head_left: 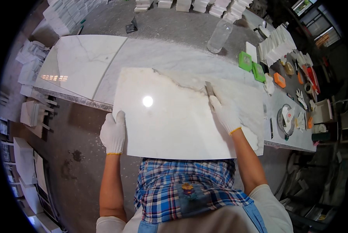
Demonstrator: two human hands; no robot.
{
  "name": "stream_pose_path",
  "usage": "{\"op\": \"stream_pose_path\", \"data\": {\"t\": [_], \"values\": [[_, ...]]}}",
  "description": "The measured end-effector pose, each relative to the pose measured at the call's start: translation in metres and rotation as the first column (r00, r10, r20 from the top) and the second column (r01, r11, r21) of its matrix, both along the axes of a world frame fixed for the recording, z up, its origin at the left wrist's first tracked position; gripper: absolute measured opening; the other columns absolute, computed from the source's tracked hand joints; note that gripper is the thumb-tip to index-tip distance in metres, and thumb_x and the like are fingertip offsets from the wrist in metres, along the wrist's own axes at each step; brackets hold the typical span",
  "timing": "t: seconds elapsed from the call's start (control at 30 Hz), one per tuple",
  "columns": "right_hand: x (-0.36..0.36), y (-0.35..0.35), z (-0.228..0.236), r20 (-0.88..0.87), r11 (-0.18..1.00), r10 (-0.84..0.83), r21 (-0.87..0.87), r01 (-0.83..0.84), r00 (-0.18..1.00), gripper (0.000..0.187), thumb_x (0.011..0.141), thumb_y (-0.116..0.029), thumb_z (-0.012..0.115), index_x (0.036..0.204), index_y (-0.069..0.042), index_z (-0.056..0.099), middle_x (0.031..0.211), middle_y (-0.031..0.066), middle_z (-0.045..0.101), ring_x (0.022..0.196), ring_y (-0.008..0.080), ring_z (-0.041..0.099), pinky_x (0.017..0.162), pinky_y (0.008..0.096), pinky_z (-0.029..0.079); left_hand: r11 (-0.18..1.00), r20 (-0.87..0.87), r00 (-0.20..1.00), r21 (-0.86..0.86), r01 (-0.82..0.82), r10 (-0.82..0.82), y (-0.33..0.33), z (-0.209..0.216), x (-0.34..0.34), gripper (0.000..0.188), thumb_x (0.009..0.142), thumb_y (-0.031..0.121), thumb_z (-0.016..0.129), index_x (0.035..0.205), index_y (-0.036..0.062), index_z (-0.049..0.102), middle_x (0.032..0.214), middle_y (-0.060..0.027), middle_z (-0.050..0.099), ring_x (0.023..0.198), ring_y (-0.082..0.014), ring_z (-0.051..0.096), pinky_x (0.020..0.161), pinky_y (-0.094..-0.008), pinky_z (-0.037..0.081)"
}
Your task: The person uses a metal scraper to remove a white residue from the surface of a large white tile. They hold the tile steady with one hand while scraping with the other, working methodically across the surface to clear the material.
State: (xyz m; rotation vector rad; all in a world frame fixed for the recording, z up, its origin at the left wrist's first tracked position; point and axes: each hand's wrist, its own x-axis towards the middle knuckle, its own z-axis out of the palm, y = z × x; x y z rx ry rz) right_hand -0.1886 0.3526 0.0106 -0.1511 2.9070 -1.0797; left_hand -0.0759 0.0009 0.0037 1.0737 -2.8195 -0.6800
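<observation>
A polished white marble slab (pixel 174 112) with grey and brownish veins lies in front of me, its near edge against my plaid apron. My left hand (pixel 113 132), in a white knit glove with a yellow cuff, is closed on the slab's left edge, thumb on top. In a matching glove, my right hand (pixel 223 112) holds a flat metal scraper (pixel 209 88) over the slab's right half, beside the dark vein. The scraper's lower part is hidden by my fingers.
Another glossy slab (pixel 84 58) lies left on the workbench (pixel 143 50). Beyond stand a clear plastic bottle (pixel 220 37) and stacked white tiles (pixel 277 44). To the right are green boxes (pixel 244 61), an orange box (pixel 279 80) and a round metal tray (pixel 281 126).
</observation>
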Motion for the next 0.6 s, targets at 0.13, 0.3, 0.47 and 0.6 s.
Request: {"op": "stream_pose_path", "data": {"t": [0.13,0.3,0.47,0.6], "values": [[-0.010,-0.023,-0.017,-0.068,0.982,0.049,0.183,-0.036,0.996,0.045,0.098,-0.040,0.052,0.132,-0.012,0.063,0.094,0.0223,0.071,0.086,0.0427,0.068,0.075,0.0508,0.051,1.000,0.003,1.000,-0.010,0.001,-0.001,0.002,0.003,-0.001,0.058,0.096,0.058,0.049,0.102,0.0009,0.061,0.099,-0.0273,0.070,0.095,-0.0453,0.067,0.083,-0.0509,0.051],[-0.018,-0.038,-0.010,0.029,0.945,-0.059,0.324,0.047,0.998,0.054,0.098,-0.045,0.050,0.140,-0.013,0.059,0.104,0.0217,0.072,0.091,0.0416,0.068,0.082,0.0493,0.051,1.000,-0.007,1.000,0.015,-0.007,0.007,0.002,0.003,0.001,0.057,0.096,0.057,0.049,0.102,0.0012,0.061,0.098,-0.0270,0.070,0.093,-0.0448,0.068,0.082,-0.0502,0.051],[-0.018,-0.033,-0.026,-0.054,0.981,-0.048,0.184,0.057,0.997,0.052,0.099,-0.043,0.050,0.141,-0.013,0.057,0.098,0.0225,0.072,0.090,0.0423,0.068,0.080,0.0513,0.052,1.000,-0.015,1.000,0.023,-0.001,0.002,0.002,0.003,0.001,0.058,0.096,0.057,0.049,0.102,0.0011,0.061,0.095,-0.0266,0.070,0.091,-0.0451,0.068,0.082,-0.0505,0.051],[0.001,-0.044,-0.011,0.044,0.998,0.014,0.067,-0.017,0.999,0.051,0.098,-0.042,0.052,0.142,-0.017,0.057,0.097,0.0206,0.072,0.090,0.0407,0.068,0.080,0.0488,0.053,1.000,0.000,1.000,0.007,-0.003,0.003,0.001,0.000,0.001,0.058,0.096,0.058,0.049,0.101,0.0011,0.061,0.093,-0.0266,0.070,0.090,-0.0449,0.068,0.080,-0.0508,0.052]]}}
